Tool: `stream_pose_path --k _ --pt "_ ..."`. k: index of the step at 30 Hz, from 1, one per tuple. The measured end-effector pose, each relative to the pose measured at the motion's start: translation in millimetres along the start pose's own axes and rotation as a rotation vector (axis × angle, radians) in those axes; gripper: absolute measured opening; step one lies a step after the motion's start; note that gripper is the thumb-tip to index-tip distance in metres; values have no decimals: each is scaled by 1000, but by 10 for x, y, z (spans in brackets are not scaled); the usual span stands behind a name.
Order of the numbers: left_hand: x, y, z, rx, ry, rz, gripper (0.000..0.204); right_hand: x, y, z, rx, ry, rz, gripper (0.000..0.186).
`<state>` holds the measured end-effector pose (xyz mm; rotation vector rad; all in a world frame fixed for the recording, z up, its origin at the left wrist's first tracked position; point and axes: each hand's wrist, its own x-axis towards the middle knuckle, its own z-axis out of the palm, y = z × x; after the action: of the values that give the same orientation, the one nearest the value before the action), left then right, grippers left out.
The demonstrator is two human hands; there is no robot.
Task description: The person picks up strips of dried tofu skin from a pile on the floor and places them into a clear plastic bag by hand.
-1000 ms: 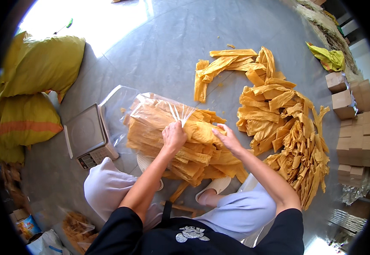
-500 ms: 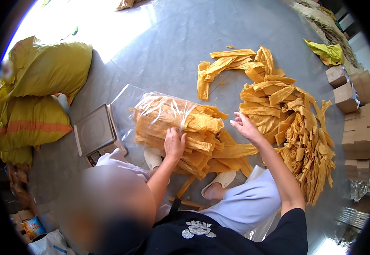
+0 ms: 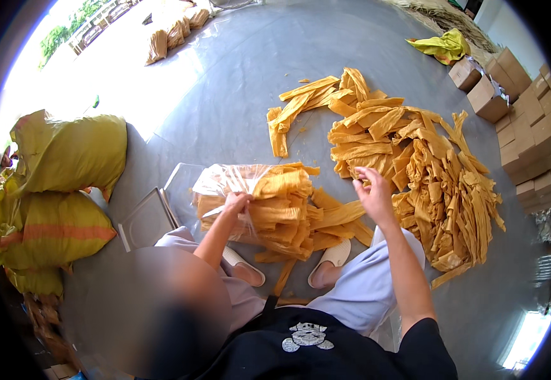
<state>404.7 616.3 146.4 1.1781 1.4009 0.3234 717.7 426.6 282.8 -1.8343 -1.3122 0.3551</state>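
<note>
**Right hand leaves the bag for the loose pile**

The left hand (image 3: 236, 202) grips the clear plastic bag (image 3: 224, 187), fingers pinched on its film beside the yellow dried strips (image 3: 281, 209) stacked in it. The right hand (image 3: 371, 193), which lay on that stack a second ago, has moved to the right of the bag, at the edge of the big strip pile (image 3: 440, 183); its fingers curl loosely, holding nothing I can make out. The metal scale (image 3: 145, 221) sits left of the bag
</note>
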Motion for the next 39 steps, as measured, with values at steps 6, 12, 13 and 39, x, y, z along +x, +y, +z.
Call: stream_pose_path --k 6,12,13,39 --pt "-489 765 -620 -242 57 74 13 29 244 -35 -4 41 123 29" --pt "-1044 931 -1609 -415 208 179 14 181 413 122 173 -5 144 32" --pt "-1142 977 -1728 -424 233 208 14 198 443 134 177 -44 172 33" --pt "-228 -1607 -4640 -44 812 13 18 484 -130 372 284 -25 265 36"
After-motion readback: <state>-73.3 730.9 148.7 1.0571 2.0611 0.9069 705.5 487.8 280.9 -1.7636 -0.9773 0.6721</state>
